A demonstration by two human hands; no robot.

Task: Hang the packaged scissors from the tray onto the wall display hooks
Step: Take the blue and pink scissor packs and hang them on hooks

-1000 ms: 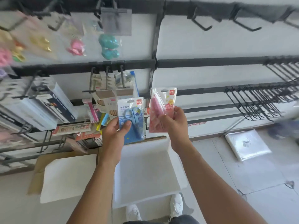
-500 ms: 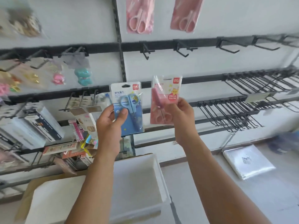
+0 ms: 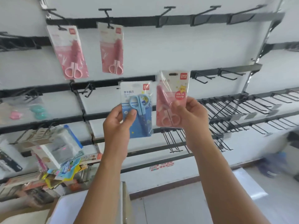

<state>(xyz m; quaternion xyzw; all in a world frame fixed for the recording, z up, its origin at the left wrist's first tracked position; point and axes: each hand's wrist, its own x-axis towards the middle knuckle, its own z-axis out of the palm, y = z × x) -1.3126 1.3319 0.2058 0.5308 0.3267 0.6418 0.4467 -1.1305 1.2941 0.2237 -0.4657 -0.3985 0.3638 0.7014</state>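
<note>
My left hand (image 3: 119, 125) grips a blue pack of scissors (image 3: 139, 109) by its lower left side, thumb on the front. My right hand (image 3: 191, 118) pinches a pink pack of scissors (image 3: 171, 94) at its right edge. Both packs are held upright side by side in front of the wall display, near the middle rail. Two pink scissor packs (image 3: 69, 50) (image 3: 112, 49) hang from hooks on the top rail at upper left. Bare black hooks (image 3: 168, 13) stick out along the top rail to the right. The white tray (image 3: 90, 207) sits low between my forearms.
More bare hooks (image 3: 228, 75) line the middle rail on the right, with dense rows of long pegs (image 3: 239, 110) below them. Boxed stationery and packets (image 3: 56, 151) crowd the lower left shelves. A plastic bag (image 3: 249, 185) lies on the floor at right.
Both hands have risen with their packs, and my view has tilted up, so the top rail with two hung pink packs and its bare hooks is now in full view.
</note>
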